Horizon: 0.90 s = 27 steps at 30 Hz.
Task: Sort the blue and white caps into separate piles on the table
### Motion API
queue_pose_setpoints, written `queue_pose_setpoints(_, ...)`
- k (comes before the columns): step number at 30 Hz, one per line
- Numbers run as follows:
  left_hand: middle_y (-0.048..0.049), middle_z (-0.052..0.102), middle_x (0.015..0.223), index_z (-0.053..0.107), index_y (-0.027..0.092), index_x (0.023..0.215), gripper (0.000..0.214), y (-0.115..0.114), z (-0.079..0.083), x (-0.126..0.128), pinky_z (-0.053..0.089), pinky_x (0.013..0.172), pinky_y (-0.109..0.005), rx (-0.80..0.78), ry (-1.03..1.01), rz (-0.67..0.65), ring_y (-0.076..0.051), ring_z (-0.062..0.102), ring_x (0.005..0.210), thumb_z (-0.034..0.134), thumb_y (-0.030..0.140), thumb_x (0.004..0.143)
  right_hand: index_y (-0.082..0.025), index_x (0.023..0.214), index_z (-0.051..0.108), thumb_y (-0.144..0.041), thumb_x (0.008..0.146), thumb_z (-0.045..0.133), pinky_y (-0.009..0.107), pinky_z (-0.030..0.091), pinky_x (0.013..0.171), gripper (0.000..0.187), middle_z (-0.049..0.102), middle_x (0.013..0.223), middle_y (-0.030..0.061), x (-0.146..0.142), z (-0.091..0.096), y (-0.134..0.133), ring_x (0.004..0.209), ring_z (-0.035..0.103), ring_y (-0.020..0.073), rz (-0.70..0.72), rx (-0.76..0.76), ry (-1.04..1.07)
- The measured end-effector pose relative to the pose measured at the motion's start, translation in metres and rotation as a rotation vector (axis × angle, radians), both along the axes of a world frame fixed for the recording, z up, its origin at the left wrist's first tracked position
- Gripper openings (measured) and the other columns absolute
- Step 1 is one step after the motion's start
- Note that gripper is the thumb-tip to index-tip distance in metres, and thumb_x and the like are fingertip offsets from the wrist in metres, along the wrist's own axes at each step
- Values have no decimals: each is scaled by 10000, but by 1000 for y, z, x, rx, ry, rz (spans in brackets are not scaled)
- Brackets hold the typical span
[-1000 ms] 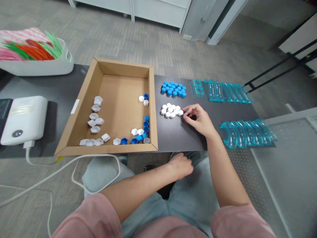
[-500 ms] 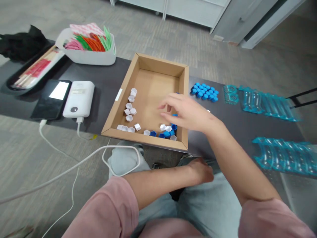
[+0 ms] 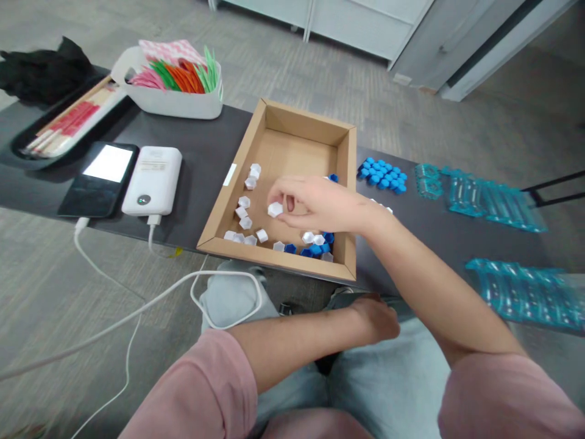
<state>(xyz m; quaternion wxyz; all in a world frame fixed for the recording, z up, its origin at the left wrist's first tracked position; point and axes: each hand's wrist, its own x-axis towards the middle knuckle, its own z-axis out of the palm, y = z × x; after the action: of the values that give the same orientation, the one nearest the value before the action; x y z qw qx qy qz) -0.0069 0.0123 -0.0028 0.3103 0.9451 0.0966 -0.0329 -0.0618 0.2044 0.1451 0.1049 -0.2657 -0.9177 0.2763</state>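
My right hand [image 3: 306,201] is over the cardboard box [image 3: 231,247], thumb and fingertips pinching a small white hexagonal cap [image 3: 275,210]. To its left, several more white caps [image 3: 244,202] lie along the box's left side. Blue caps [image 3: 315,250] are mixed with white ones in the near right corner, and a dark blue cap [image 3: 333,178] sits by the right wall, partly behind my hand. My left hand [image 3: 377,318] rests on my lap below the table edge, curled closed with nothing showing in it.
Right of the box stands a cluster of blue caps [image 3: 382,175]. Beyond are clear teal plastic trays [image 3: 493,195] and another teal tray [image 3: 525,292]. On the left lie a phone [image 3: 98,180], a white power bank [image 3: 152,181] with cables, and a white basket [image 3: 178,105].
My right hand has moved left across the box, and a white cap now shows between its fingertips. The view has shifted slightly; my left hand stays on my lap.
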Motion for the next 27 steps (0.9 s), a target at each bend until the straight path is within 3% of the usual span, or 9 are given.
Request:
queue_pose_setpoints(2, -196, 907, 1068, 989, 255, 1013, 346, 0, 2, -3, 560, 846, -486, -12, -5, -6, -321, 839, 952, 727, 33, 977, -247, 1262, 778, -302, 1065, 780, 395, 561, 935, 205, 806, 1129, 59, 41, 9, -9, 1021, 714, 254, -144, -16, 103)
queue_pose_setpoints(6, -174, 910, 1103, 974, 248, 1081, 324, 5, 15, -18, 526, 863, -435, 47, -4, -76, -277, 821, 939, 730, 42, 1024, -295, 1204, 804, -489, 995, 922, 408, 619, 897, 309, 804, 1063, 47, 134, 11, -35, 936, 732, 253, -575, 24, 241)
queue_pose_setpoints(9, -176, 908, 1160, 949, 195, 1123, 257, 7, 22, -25, 521, 844, -379, 110, 10, -113, -255, 839, 975, 732, 66, 1072, -319, 1156, 808, -541, 954, 951, 417, 630, 828, 333, 805, 1013, 44, 197, -4, -58, 845, 719, 249, -826, 61, 253)
queue_pose_setpoints(13, -195, 895, 1159, 936, 164, 1126, 176, 6, 24, -24, 512, 824, -354, 139, 35, -139, -251, 854, 985, 782, 100, 1068, -303, 1113, 803, -546, 915, 933, 382, 549, 676, 339, 808, 945, 42, 251, -37, -77, 712, 642, 215, -973, 70, 181)
queue_pose_setpoints(16, -196, 888, 1112, 933, 155, 1113, 184, 4, 19, -22, 488, 810, -344, 154, 50, -144, -244, 851, 957, 762, 97, 1078, -289, 1096, 805, -541, 890, 909, 355, 494, 621, 342, 789, 890, 27, 263, -59, -78, 642, 574, 187, -998, 50, 160)
queue_pose_setpoints(19, -193, 886, 1094, 931, 149, 1111, 177, 3, 14, -20, 472, 797, -341, 160, 64, -146, -245, 851, 949, 763, 102, 1082, -291, 1115, 821, -484, 880, 882, 362, 514, 645, 310, 770, 891, 23, 257, -70, -72, 651, 573, 191, -963, 25, 176)
queue_pose_setpoints(24, -183, 899, 1128, 928, 150, 1104, 150, 3, 9, -17, 498, 827, -345, 157, 79, -153, -257, 865, 998, 787, 111, 1074, -290, 1331, 832, -345, 857, 829, 385, 588, 738, 477, 812, 1081, 47, 242, -71, -72, 734, 641, 209, -846, -68, 187)
queue_pose_setpoints(27, -178, 906, 1162, 931, 159, 1114, 189, 3, 9, -17, 527, 857, -358, 160, 77, -150, -260, 862, 1011, 752, 103, 1092, -284, 1421, 805, -297, 849, 817, 379, 584, 724, 572, 824, 1093, 41, 243, -69, -78, 703, 632, 197, -856, -85, 189)
